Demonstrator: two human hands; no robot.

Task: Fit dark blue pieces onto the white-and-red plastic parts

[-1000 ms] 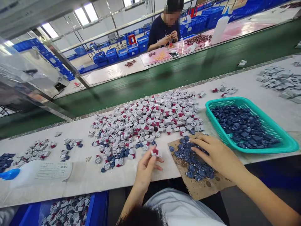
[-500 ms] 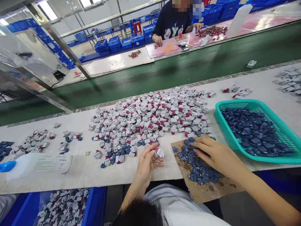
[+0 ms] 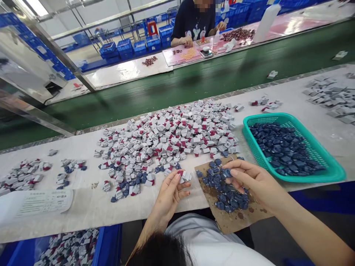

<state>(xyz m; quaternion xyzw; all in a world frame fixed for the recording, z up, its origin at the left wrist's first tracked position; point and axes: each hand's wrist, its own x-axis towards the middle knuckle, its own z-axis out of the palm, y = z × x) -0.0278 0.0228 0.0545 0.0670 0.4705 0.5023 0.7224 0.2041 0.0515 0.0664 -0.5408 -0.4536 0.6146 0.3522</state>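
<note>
My left hand (image 3: 169, 194) is closed around a small white and dark red block-like piece (image 3: 186, 177), held between thumb and fingers in front of the big pile. My right hand (image 3: 253, 178) pinches a small dark blue piece (image 3: 226, 173) between thumb and fingertips. Beneath it lies a brown cardboard sheet (image 3: 235, 221), stained with dark spots, bearing many loose dark blue pieces (image 3: 230, 201). Behind both hands spreads a large pile of white and dark red pieces (image 3: 177, 129), with some blue ones among those at its near left edge.
At right stands a green basket (image 3: 337, 173) of dark blue pieces. A white bottle (image 3: 41, 203) lies at left, above a blue bin (image 3: 108, 240) of mixed pieces. Beyond the green conveyor belt (image 3: 155, 88), a person in a dark shirt (image 3: 194, 20) works.
My right hand has lifted slightly from the cardboard, now with a blue piece visible in its fingertips. The fingers of my left hand have closed more around the white and red piece. The view has shifted.
</note>
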